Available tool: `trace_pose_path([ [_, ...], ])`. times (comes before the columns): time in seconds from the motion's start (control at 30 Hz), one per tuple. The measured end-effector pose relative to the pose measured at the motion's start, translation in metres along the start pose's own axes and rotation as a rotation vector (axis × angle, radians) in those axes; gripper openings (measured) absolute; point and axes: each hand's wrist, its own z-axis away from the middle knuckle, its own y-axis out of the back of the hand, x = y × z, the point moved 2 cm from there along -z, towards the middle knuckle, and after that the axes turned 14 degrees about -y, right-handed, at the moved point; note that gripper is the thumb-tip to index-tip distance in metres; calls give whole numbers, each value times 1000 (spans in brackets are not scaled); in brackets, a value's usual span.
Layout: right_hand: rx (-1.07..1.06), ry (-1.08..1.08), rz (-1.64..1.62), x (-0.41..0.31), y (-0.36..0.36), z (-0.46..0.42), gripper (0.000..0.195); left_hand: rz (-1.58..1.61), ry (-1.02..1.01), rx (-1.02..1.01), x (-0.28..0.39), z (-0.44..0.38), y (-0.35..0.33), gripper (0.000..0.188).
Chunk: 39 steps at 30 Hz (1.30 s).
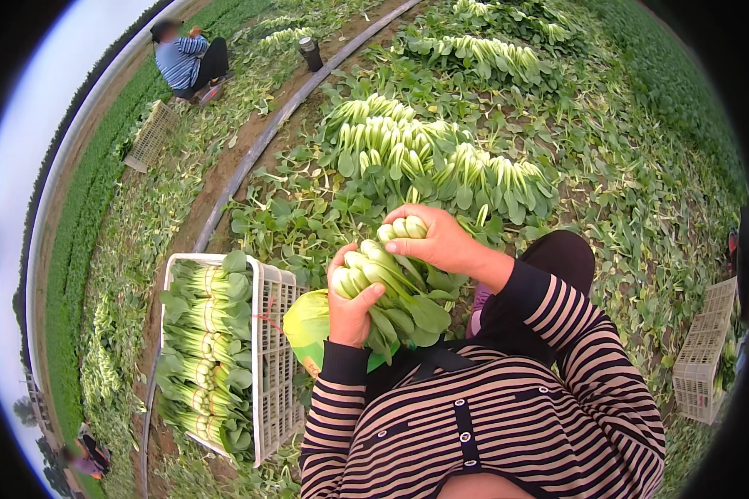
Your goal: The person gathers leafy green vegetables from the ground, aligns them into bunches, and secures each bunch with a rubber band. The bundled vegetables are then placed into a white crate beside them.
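Observation:
My left hand (352,305) is wrapped around a bunch of bok choy (374,274), its pale stem ends toward the far side and its leaves hanging toward my lap. Close beside it, my right hand (440,240) grips a smaller handful of bok choy (402,229), white bases showing between thumb and fingers. Beyond both hands, cut bok choy (393,143) lies in overlapping rows on the ground. To my left stands a white plastic crate (278,349) packed with bok choy bundles (206,337) tied with reddish bands.
A yellow-green bag (309,318) sits between the crate and my left wrist. A grey hose (262,128) runs along the soil, with a dark cup (310,54) beside it. One person (187,62) sits far left near another crate (151,137); a further crate (702,355) stands at right.

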Motion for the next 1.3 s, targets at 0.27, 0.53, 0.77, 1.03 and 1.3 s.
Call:
trace_pose_path([
  [0.27, 14, 3, 90, 0, -8, 3, 48, 24, 6, 24, 0, -3, -2, 81],
  [0.53, 164, 282, 345, 8, -29, 20, 68, -199, -82, 57, 2, -5, -16, 85],
  [0.77, -181, 0, -394, 19, -33, 18, 64, -216, -110, -17, 9, -5, -11, 95],
  [1.03, 82, 200, -98, 19, -42, 21, 64, -295, -191, -11, 12, -5, -27, 93],
  [1.3, 36, 219, -12, 11, -41, 19, 67, -238, -125, -43, 22, -17, -21, 81],
])
